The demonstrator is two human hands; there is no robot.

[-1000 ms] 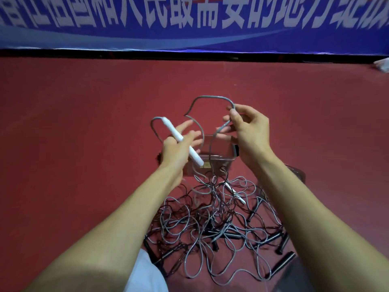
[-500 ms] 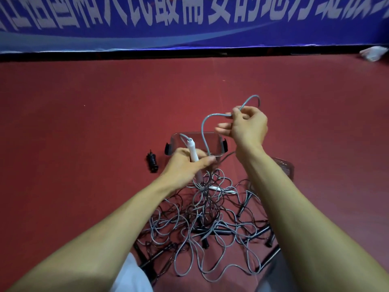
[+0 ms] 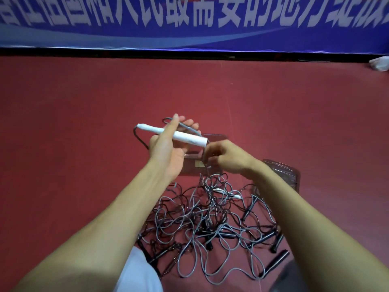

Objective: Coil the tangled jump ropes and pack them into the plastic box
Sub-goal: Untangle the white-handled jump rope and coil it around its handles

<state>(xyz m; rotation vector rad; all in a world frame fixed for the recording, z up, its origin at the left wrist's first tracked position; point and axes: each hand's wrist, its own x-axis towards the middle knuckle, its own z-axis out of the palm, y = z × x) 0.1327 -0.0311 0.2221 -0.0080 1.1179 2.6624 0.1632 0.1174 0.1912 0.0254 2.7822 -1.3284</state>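
A heap of tangled grey jump ropes with black handles lies on the red floor before me. My left hand is raised above it, holding a white rope handle nearly level, a grey cord loop at its left end. My right hand is just right of the handle's end, fingers pinched on the grey cord that drops into the heap. The clear plastic box stands behind my hands, mostly hidden by them. A second white handle lies in the heap.
The clear box lid lies on the floor at the right, behind my right forearm. A blue banner runs along the far wall. A white crumpled object sits at the far right. My white-clad knee is at the bottom.
My left hand has lifted the white handle and turned it level. My right hand has dropped from its raised position down to the cord beside the handle's end.
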